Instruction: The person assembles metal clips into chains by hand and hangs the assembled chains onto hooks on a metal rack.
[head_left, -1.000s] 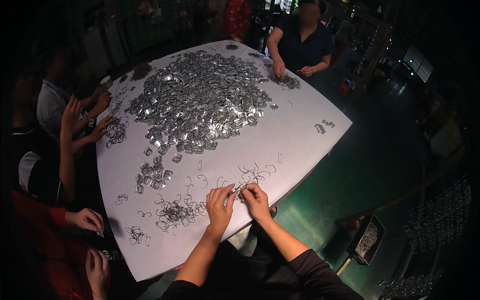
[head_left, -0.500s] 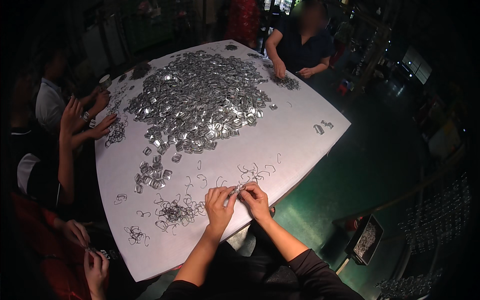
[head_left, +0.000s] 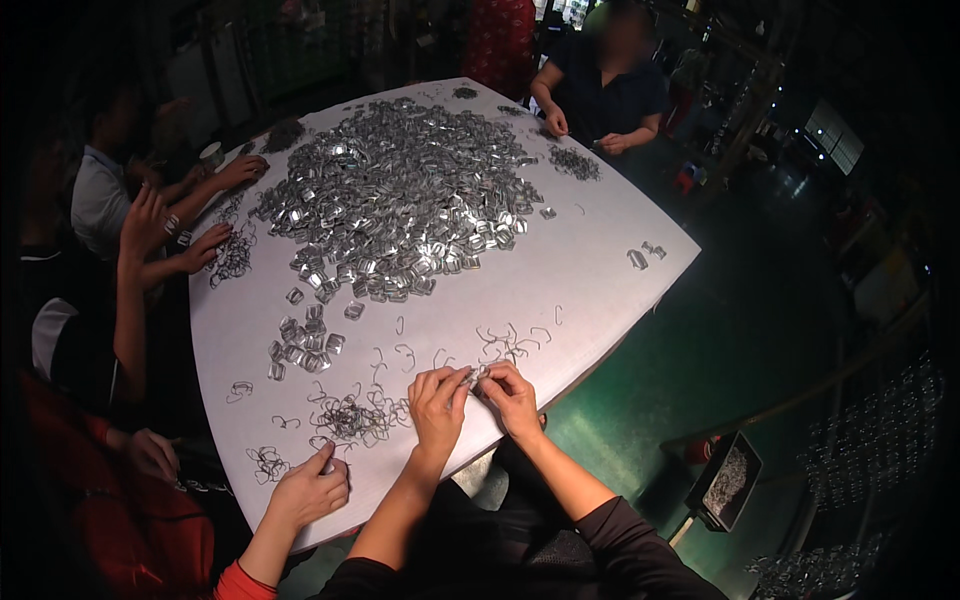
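Near the table's front edge, my left hand [head_left: 437, 408] and my right hand [head_left: 513, 398] meet, fingertips pinched together. Between them is a small shiny metal buckle [head_left: 477, 377], mostly covered by my fingers; whether a wire clip is with it I cannot make out. Just beyond my fingers lie loose bent wire clips [head_left: 508, 343]. To the left of my left hand is a tangled heap of dark wire clips [head_left: 355, 419]. A small group of silvery buckles [head_left: 305, 343] sits farther off, in front of the large buckle pile [head_left: 400, 195].
A co-worker's hand [head_left: 312, 487] with a red sleeve rests at the near left table edge, beside a small clump of clips [head_left: 268, 464]. Other people work along the left side and far right corner. A black bin [head_left: 733, 482] stands on the floor at right.
The red-sleeved co-worker's hand has come onto the table at the near left. At the far corner, a person's hand has lifted off the clips. My hands stay almost in place.
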